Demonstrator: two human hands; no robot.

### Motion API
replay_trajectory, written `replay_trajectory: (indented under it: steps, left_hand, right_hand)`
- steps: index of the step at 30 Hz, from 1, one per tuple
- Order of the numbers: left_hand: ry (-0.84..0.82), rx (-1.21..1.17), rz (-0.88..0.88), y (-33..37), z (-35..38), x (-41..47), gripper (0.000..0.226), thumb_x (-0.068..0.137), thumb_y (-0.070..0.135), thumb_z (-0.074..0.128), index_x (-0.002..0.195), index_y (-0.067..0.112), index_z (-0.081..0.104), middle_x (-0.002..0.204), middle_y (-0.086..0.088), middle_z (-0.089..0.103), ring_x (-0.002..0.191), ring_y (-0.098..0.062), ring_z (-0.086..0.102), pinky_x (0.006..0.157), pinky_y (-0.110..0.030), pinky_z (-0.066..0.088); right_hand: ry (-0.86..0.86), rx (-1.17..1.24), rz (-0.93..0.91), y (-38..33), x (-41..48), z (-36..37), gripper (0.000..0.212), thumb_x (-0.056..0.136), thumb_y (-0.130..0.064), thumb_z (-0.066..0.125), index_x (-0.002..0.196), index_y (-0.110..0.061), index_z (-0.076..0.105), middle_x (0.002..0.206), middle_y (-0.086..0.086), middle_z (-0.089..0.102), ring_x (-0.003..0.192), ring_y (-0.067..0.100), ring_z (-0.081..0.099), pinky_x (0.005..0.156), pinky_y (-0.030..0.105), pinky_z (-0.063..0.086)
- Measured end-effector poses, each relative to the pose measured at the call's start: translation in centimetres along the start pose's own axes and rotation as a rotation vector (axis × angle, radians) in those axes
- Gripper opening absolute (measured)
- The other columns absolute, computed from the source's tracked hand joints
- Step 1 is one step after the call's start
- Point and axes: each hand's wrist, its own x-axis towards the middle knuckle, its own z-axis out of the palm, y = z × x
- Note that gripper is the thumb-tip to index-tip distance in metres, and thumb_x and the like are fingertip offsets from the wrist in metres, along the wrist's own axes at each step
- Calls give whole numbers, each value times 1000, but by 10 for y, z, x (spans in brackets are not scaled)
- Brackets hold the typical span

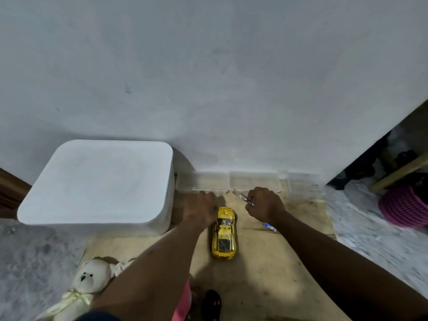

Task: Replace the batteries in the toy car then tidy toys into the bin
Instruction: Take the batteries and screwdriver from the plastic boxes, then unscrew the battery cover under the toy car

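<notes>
A yellow toy car (224,232) stands on its wheels on a wooden board (266,262), nose toward the wall. My left hand (201,210) hovers just left of the car's front, fingers curled, blurred; nothing shows in it. My right hand (266,203) is right of the car, closed on a clear-handled screwdriver (243,198) that points up-left. A large white bin (97,181) with its lid on sits at the left against the wall. A white teddy bear (85,283) lies at the bottom left, partly under my left arm.
Three clear shallow plastic trays (254,181) line the wall behind the board. A small blue-white object (269,227) peeks out under my right wrist. A pink toy (183,302) and a black one (212,304) lie at the bottom. A magenta basket (405,205) stands at right.
</notes>
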Motion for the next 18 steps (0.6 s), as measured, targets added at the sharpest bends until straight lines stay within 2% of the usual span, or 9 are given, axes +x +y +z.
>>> replay_trajectory:
  steps: [3,6,8,10,15,18]
  left_hand:
    - [-108,-255,-87,26,14,-19,63,87,67,49,134,25,50,130,-5,55,117,-28,57,89,-38,49]
    - [-191,-286,-130,45,26,-32,87,73,75,62,140,24,38,139,-7,39,121,-30,55,92,-37,48]
    - [-182,-282,-139,51,33,-34,88,73,60,73,141,23,32,143,-9,29,117,-32,57,90,-38,50]
    - [-191,-305,-170,53,36,-31,88,74,45,77,144,23,28,145,-11,25,115,-35,58,89,-38,52]
    - [-226,-577,-180,44,20,-29,72,81,32,68,144,31,34,138,-13,30,115,-40,56,94,-38,52]
    - [-287,-743,-136,29,8,-29,77,84,10,54,152,40,30,154,-13,20,130,-41,46,95,-42,54]
  right_hand:
    - [-3,-2,56,7,-12,-4,24,81,-34,61,97,-17,67,103,6,64,97,29,62,76,32,48]
    - [13,15,109,14,-18,-7,21,78,-33,61,92,-19,67,99,4,65,94,27,63,71,29,45]
    - [26,24,124,18,-21,-8,21,78,-34,61,92,-19,67,97,3,65,93,26,63,69,27,41]
    - [35,33,128,20,-22,-9,21,78,-34,62,93,-20,68,98,3,65,93,26,63,68,27,40]
    - [56,97,152,17,-27,-19,17,76,-32,63,89,-24,68,99,2,66,95,25,63,69,26,40]
    - [80,174,190,9,-33,-30,14,77,-32,64,89,-26,69,97,-1,66,88,21,62,68,25,41]
